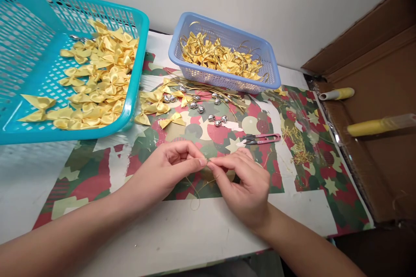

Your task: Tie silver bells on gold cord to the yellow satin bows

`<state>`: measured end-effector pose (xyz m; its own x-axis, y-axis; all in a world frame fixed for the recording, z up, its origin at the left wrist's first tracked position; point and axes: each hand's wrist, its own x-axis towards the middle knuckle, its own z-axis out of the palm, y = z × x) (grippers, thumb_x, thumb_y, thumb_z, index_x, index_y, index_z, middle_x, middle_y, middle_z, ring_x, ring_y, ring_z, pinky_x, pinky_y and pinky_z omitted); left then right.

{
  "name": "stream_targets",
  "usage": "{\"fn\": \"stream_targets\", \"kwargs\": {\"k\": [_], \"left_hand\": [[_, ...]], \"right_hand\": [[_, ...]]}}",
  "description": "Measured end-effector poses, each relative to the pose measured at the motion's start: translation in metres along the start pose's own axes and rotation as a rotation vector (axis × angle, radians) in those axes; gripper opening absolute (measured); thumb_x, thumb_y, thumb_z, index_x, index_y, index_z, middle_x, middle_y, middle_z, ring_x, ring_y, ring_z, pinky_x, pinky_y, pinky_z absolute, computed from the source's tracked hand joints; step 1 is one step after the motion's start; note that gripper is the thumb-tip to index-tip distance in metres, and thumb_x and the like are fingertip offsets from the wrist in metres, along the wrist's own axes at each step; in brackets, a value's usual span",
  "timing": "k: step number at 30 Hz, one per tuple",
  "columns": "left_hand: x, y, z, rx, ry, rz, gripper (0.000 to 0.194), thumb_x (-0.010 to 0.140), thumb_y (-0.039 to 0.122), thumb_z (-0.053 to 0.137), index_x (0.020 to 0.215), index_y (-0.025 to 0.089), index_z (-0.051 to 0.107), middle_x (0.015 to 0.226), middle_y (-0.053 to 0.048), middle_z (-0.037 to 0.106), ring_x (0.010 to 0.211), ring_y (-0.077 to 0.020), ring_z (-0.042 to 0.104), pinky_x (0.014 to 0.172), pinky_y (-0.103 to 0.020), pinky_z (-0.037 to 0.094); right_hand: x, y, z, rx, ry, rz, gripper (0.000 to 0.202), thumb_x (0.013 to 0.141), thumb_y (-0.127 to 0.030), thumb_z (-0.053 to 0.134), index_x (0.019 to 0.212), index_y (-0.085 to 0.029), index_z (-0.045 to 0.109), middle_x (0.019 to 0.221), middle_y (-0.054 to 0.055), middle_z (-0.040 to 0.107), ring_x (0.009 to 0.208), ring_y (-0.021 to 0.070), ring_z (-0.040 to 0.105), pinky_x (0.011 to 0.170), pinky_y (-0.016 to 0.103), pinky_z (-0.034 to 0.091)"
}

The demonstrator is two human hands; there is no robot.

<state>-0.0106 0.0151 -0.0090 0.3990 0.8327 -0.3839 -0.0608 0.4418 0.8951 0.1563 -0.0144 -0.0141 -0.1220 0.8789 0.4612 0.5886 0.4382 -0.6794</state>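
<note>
My left hand (177, 160) and my right hand (243, 177) meet fingertip to fingertip over the patterned table cover. Both pinch a thin gold cord (196, 194), whose loop and loose length hang below the fingers. The exact spot between the fingertips is too small to make out. Just beyond my right hand lies a pair of pink-handled thread snips (261, 139). Farther off are small silver bells (217, 120) in little groups, a bundle of gold cords (208, 88) and several loose yellow satin bows (173, 120).
A teal basket (143, 52) holding many yellow bows stands at the left. Behind the cords sits a blue basket (227, 77) with bows and gold cords. Cord scraps (302, 149) lie at the right, near a cardboard wall (373, 73) with yellow tubes (373, 127) sticking out.
</note>
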Motion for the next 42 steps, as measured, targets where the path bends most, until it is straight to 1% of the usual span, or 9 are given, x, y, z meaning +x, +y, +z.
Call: {"fn": "stream_targets", "kwargs": {"k": [4, 9, 12, 21, 30, 33, 35, 39, 42], "left_hand": [[-0.001, -0.001, 0.0, -0.006, 0.009, -0.006, 0.015, 0.08, 0.025, 0.067, 0.066, 0.019, 0.066, 0.063, 0.004, 0.06, 0.056, -0.0064, 0.05, 0.055, -0.017, 0.041], [0.0, -0.004, 0.0, -0.011, 0.053, 0.008, 0.014, 0.078, 0.03, 0.071, 0.069, 0.019, 0.069, 0.064, 0.003, 0.06, 0.059, -0.0072, 0.051, 0.054, -0.016, 0.04], [0.0, -0.008, 0.0, -0.019, 0.085, 0.016, 0.017, 0.076, 0.035, 0.073, 0.071, 0.02, 0.07, 0.065, 0.002, 0.061, 0.061, -0.0083, 0.052, 0.055, -0.016, 0.04], [-0.003, -0.008, 0.001, 0.102, 0.121, 0.034, 0.021, 0.075, 0.041, 0.072, 0.073, 0.02, 0.073, 0.065, -0.001, 0.063, 0.061, -0.0117, 0.053, 0.053, -0.02, 0.042], [-0.007, -0.012, 0.006, 0.19, 0.255, 0.103, 0.023, 0.074, 0.04, 0.07, 0.069, 0.018, 0.069, 0.052, 0.004, 0.046, 0.049, -0.0076, 0.04, 0.044, -0.018, 0.034], [-0.007, -0.012, 0.006, 0.18, 0.269, 0.096, 0.024, 0.074, 0.04, 0.07, 0.068, 0.017, 0.068, 0.054, 0.003, 0.049, 0.05, -0.0084, 0.043, 0.045, -0.018, 0.035], [-0.007, -0.011, 0.006, 0.173, 0.269, 0.086, 0.025, 0.074, 0.04, 0.07, 0.068, 0.017, 0.067, 0.054, 0.002, 0.05, 0.05, -0.0085, 0.044, 0.045, -0.018, 0.036], [-0.007, -0.01, 0.006, 0.172, 0.278, 0.088, 0.025, 0.073, 0.04, 0.071, 0.065, 0.016, 0.066, 0.055, 0.002, 0.051, 0.05, -0.0078, 0.042, 0.044, -0.017, 0.035], [-0.007, -0.01, 0.006, 0.174, 0.279, 0.096, 0.024, 0.073, 0.039, 0.072, 0.066, 0.016, 0.066, 0.056, 0.002, 0.052, 0.051, -0.0078, 0.043, 0.043, -0.017, 0.035]], "right_hand": [[0.001, -0.001, -0.001, 0.087, -0.015, 0.041, 0.014, 0.084, -0.014, 0.063, 0.075, -0.023, 0.067, 0.062, -0.001, 0.069, 0.055, 0.0135, 0.059, 0.061, 0.032, 0.042], [0.003, -0.002, -0.001, 0.242, -0.038, 0.322, 0.01, 0.082, -0.018, 0.067, 0.072, -0.021, 0.068, 0.066, 0.0, 0.071, 0.056, 0.0124, 0.059, 0.057, 0.028, 0.046], [0.003, -0.001, -0.001, 0.319, -0.059, 0.415, 0.009, 0.08, -0.019, 0.068, 0.071, -0.02, 0.068, 0.064, 0.0, 0.071, 0.054, 0.0118, 0.059, 0.053, 0.025, 0.046], [0.003, -0.001, 0.0, 0.377, -0.076, 0.451, 0.008, 0.079, -0.021, 0.069, 0.07, -0.019, 0.069, 0.061, 0.0, 0.069, 0.05, 0.01, 0.056, 0.048, 0.023, 0.043], [0.002, -0.002, 0.001, 0.374, -0.115, 0.459, 0.008, 0.078, -0.024, 0.07, 0.073, -0.018, 0.069, 0.066, 0.002, 0.071, 0.057, 0.0129, 0.062, 0.054, 0.025, 0.049], [0.004, -0.003, -0.002, 0.324, -0.138, 0.406, 0.009, 0.073, -0.023, 0.073, 0.079, -0.017, 0.069, 0.067, 0.001, 0.07, 0.06, 0.0141, 0.064, 0.057, 0.026, 0.049], [0.005, -0.002, -0.004, 0.237, -0.124, 0.287, 0.01, 0.071, -0.02, 0.073, 0.079, -0.018, 0.068, 0.068, 0.001, 0.07, 0.062, 0.0145, 0.064, 0.059, 0.027, 0.048], [0.004, 0.001, -0.004, 0.066, -0.047, 0.019, 0.005, 0.077, -0.014, 0.067, 0.078, -0.019, 0.066, 0.07, 0.0, 0.07, 0.065, 0.0144, 0.063, 0.066, 0.031, 0.043], [0.003, 0.003, -0.001, 0.004, -0.027, -0.066, 0.008, 0.082, -0.013, 0.063, 0.076, -0.019, 0.065, 0.073, 0.0, 0.071, 0.068, 0.0141, 0.062, 0.07, 0.032, 0.04]]}}
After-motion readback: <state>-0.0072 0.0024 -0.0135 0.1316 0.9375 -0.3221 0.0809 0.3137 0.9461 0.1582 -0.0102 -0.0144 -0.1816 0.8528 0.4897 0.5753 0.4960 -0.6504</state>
